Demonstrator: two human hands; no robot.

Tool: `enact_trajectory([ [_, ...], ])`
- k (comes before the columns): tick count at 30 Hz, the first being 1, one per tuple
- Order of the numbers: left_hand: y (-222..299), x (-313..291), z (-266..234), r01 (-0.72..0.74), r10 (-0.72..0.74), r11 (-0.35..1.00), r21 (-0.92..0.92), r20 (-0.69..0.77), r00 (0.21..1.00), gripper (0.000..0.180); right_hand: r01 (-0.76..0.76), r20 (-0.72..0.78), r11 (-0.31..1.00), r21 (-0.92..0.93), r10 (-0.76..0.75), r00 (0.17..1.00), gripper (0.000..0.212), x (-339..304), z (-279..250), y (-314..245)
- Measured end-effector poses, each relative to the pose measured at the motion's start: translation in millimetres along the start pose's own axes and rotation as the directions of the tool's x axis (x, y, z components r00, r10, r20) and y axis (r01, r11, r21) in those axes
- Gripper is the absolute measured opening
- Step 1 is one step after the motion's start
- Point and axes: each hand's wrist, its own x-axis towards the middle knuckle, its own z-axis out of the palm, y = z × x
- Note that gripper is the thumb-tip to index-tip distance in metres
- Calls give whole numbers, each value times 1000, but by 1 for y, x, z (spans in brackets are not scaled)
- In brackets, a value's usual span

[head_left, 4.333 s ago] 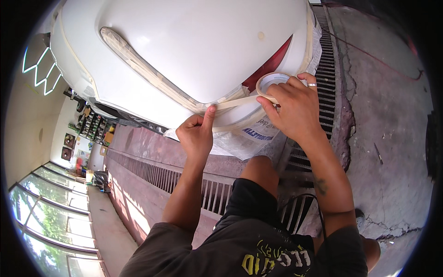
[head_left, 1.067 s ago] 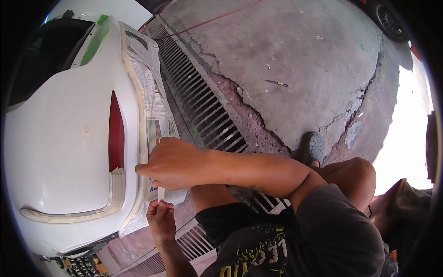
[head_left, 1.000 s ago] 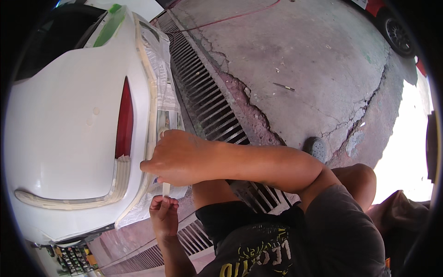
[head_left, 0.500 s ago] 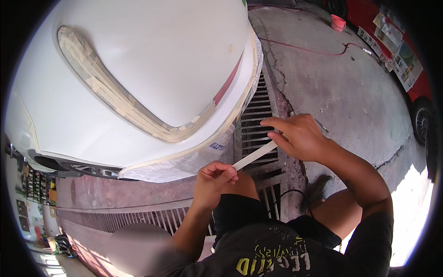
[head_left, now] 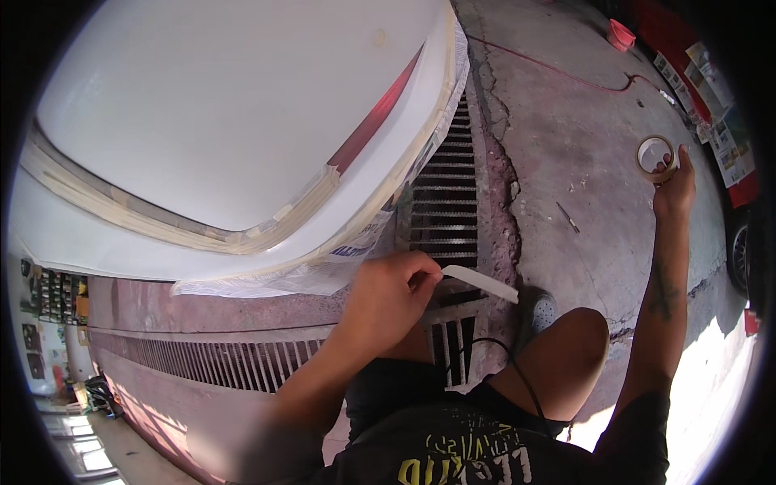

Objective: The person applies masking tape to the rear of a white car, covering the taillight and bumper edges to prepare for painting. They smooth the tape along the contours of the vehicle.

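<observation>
My left hand [head_left: 392, 295] pinches one end of a short strip of masking tape [head_left: 485, 283], and the strip's other end sticks out free to the right over the floor grate. Far out to the right, my right hand [head_left: 677, 190] grips a roll of masking tape [head_left: 647, 159] by its rim, with fingertips inside the ring. In front of me is a white car body panel [head_left: 242, 105]. Overlapping tape [head_left: 250, 242] covers its curved trim up to a red light strip [head_left: 376, 117]. Taped paper sheeting [head_left: 299, 271] hangs along the lower edge.
A metal drain grate [head_left: 443, 190] runs beside cracked concrete. On the floor to the right lies a slim knife-like tool [head_left: 568, 217]. Farther back are a red hose [head_left: 558, 71], a red bucket [head_left: 621, 35] and a red car partly covered in paper [head_left: 731, 153].
My right hand has let go of the tape strip and swung far right, where it now holds the roll. My left hand keeps the strip. The view has shifted closer over the car.
</observation>
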Motion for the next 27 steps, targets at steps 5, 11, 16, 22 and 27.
enact_trajectory([
  [5,2,30,15,81,-81,997,0,-46,996,12,-287,627,950,121,150,764,43,-45,104,46],
  [11,52,66,28,111,-116,993,-34,-353,928,19,180,959,952,247,-213,-188,63,-140,177,27],
  [16,77,81,47,109,-230,969,-221,-651,723,15,221,907,891,396,-342,-247,42,-125,204,44],
  [22,99,58,40,332,-327,933,-141,-717,616,12,203,784,777,595,-507,-357,21,-111,243,22],
  [27,94,55,40,434,-259,901,-18,-825,503,16,272,675,625,732,-611,-414,19,-123,265,11],
])
